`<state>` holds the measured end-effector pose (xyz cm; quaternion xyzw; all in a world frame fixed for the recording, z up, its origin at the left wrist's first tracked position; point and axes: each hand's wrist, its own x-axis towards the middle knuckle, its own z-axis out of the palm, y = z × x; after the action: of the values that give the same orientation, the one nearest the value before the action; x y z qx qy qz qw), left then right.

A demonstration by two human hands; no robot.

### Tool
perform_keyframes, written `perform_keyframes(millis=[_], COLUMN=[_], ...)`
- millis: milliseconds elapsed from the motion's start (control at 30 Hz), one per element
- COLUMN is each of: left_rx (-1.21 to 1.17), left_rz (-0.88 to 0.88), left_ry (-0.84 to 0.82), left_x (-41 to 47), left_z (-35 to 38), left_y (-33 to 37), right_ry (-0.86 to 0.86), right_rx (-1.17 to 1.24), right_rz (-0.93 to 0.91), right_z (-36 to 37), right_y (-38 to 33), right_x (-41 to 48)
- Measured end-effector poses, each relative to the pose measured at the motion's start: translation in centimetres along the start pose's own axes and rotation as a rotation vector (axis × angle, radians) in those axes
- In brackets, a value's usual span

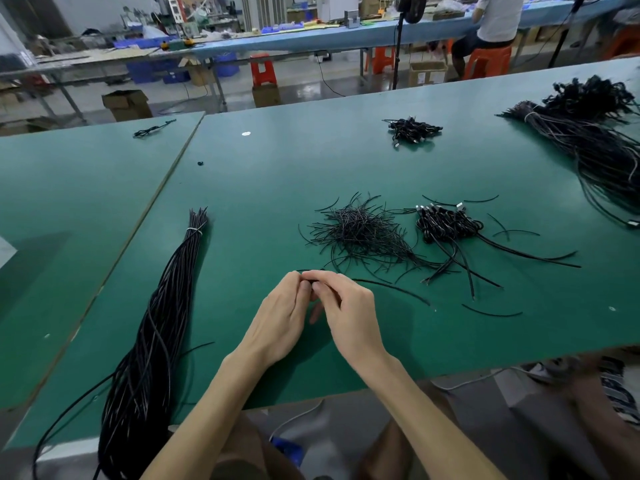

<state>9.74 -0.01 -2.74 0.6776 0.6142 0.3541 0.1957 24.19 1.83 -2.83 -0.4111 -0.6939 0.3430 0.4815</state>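
1 thin black wire, likely light and limp, is pinched near its end by left hand and right hand.

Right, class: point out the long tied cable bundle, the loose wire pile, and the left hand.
long tied cable bundle (157, 323): head view, mid-length strands.
loose wire pile (356, 230): head view, dense centre.
left hand (280, 320): head view, back of hand.

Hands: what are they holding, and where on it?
Both the left hand and right hand pinch a thin black wire between fingertips; fingers hide which part.
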Motion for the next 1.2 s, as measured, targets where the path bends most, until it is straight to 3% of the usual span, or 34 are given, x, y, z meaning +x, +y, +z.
perform_keyframes(millis=[267,567,767,833,967,1100,1200], left_rx=[-0.181,-0.411,-0.614,-0.706,-0.870,-0.983,-0.887], left_rz=[-0.080,-0.057,-0.175,-0.218,-0.282,-0.304,-0.288], left_ry=[0.027,0.037,0.130,0.163,0.211,0.221,0.199], left_x=[0.5,0.7,0.8,0.8,0.9,1.3,1.1], left_z=[-0.2,-1.2,-1.9,-2.1,-2.3,-2.4,-2.4], left_y=[-0.2,-0.1,-1.1,-1.6,-2.2,-2.2,-2.1], right_ry=[-0.113,-0.231,-0.241,-0.229,-0.213,-0.187,-0.275], right_rx=[-0.035,-0.073,-0.154,-0.211,-0.376,-0.454,-0.413], right_rz=[-0.013,-0.093,-0.159,-0.206,-0.469,-0.373,-0.230], right_z=[0.0,0.1,-0.1,-0.1,0.6,0.6,0.4], right_y=[-0.1,-0.2,-0.9,-1.2,-1.7,-1.0,-0.8], right_x=[0.2,0.0,-0.4,-0.9,-1.9,-1.0,-0.4])
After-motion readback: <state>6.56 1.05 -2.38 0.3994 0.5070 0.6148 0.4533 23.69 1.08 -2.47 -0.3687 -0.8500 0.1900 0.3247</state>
